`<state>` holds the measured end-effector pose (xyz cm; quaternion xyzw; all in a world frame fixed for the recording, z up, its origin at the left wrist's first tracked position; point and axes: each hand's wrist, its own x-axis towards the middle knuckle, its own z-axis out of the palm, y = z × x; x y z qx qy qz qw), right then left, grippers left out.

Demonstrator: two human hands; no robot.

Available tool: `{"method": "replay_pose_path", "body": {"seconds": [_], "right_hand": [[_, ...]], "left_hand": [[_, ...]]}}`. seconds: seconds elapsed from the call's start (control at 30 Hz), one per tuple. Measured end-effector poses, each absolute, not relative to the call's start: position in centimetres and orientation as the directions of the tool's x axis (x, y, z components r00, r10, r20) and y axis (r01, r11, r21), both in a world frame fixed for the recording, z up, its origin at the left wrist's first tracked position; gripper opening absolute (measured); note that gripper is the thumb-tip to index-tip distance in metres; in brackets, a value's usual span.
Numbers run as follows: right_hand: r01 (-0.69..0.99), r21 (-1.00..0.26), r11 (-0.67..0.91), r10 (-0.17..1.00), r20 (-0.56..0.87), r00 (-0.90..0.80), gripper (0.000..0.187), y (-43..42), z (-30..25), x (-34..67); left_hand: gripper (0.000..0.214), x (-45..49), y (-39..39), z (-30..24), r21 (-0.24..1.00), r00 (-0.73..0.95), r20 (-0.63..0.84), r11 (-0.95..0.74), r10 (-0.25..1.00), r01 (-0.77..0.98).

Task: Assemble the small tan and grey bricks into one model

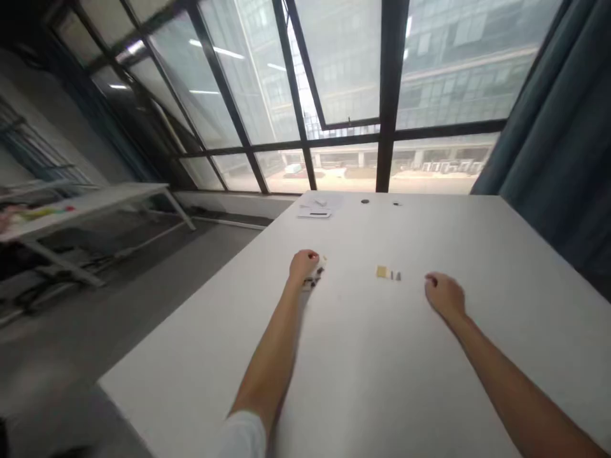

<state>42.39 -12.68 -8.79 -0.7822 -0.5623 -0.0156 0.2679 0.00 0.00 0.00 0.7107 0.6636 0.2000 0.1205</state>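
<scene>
- Nearest, a white sleeve [244, 436] ends on the left forearm; both bare forearms reach out over the white worktop [358, 356].
- The right hand [445, 296] is loosely curled and narrow, to the right of a short row and apart from it. I cannot tell whether anything is inside the fingers.
- That row, between the hands, holds a tan square [381, 271], a small pale piece [388, 275] and grey pieces [398, 276], set side by side.
- The left hand [303, 264] is bent narrow over a loose cluster, thumb and fingers close together; a grip on a piece cannot be made out.
- Beside and below it lie small dark pieces [320, 271], with a yellowish piece [325, 257] just past the fingertips.
- As I judge it, the sorting-out is partway: a few pieces are lined up, while the cluster remains unordered.
- Farther back, a flat white item with a dark slot [314, 214] and a dark round disc [365, 201] sit near the far edge, before the windows [344, 70].
</scene>
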Motion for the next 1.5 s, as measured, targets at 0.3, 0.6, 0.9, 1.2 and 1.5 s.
{"method": "replay_pose_path", "body": {"seconds": [0.3, 0.6, 0.9, 1.2, 1.5], "right_hand": [[0.890, -0.397, -0.223, 0.861, 0.348, 0.371, 0.033, -13.6, -8.3, 41.4], [0.890, -0.399, -0.221, 0.858, 0.354, 0.372, 0.032, -14.1, -8.8, 40.0], [0.890, -0.406, -0.205, 0.851, 0.375, 0.367, 0.032, -13.9, -9.1, 40.1], [0.825, -0.562, -0.052, 0.801, 0.470, 0.371, 0.027, -13.5, -8.6, 40.2], [0.719, -0.449, 0.531, 0.754, 0.637, -0.159, 0.017, -14.8, -6.0, 37.4]], "left_hand": [[0.044, -2.0, 0.1, -2.6, 0.275, -0.117, 0.170, 0.067, 0.979, 0.959], [0.041, -3.4, 0.2, -3.7, 0.279, -0.104, 0.140, 0.062, 0.985, 0.958], [0.030, -2.7, -0.1, -2.6, 0.344, -0.105, 0.227, 0.022, 0.968, 0.939], [0.020, 6.4, -4.0, 1.7, 0.404, 0.171, 0.406, -0.344, 0.898, 0.848], [0.019, 15.4, -10.7, -2.9, 0.333, 0.551, 0.423, -0.689, 0.719, 0.643]]}}
